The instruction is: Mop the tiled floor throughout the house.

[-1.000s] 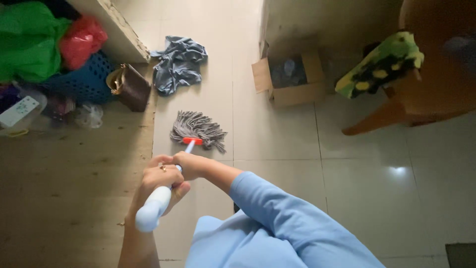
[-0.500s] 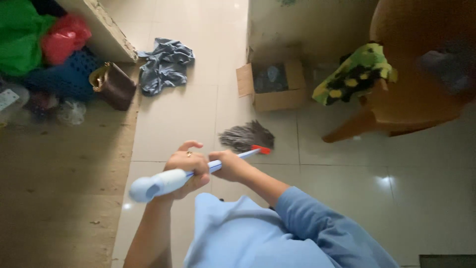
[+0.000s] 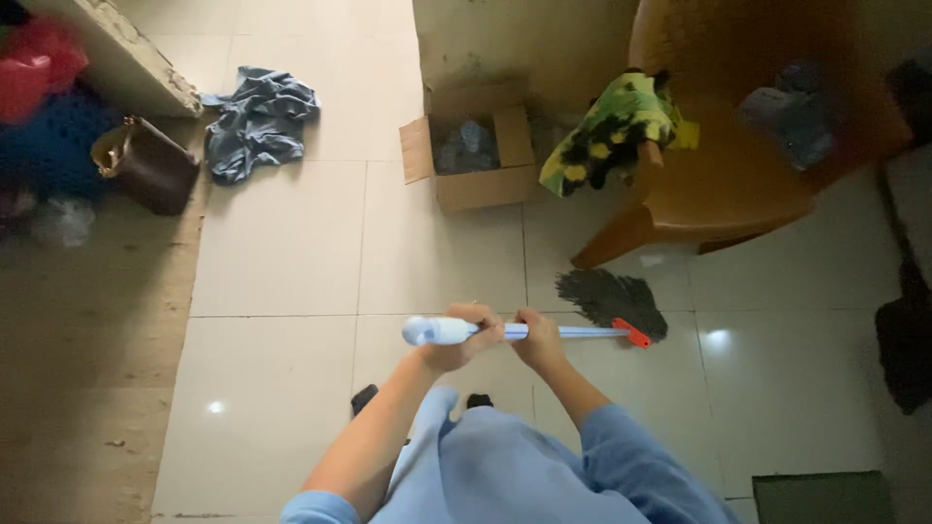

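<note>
My left hand (image 3: 468,340) and right hand (image 3: 540,340) both clench the pale blue mop handle (image 3: 573,332); its grey string head (image 3: 612,296) rests on cream floor tiles (image 3: 282,243).

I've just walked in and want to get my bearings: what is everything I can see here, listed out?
mop: one, pale blue handle, red collar, dark grey head on the tiles by the chair leg
cardboard box: one, brown, open, on the floor near the wall
crumpled cloth: one, blue-grey, on the tiles at upper left
handbag: one, dark brown, by the raised ledge
chair: one, orange-brown, upper right
patterned cloth: one, green, yellow and black, draped over the chair's edge
red bag: one, far upper left
left hand: one, gripping the mop's upper handle
right hand: one, gripping the handle lower down
</note>
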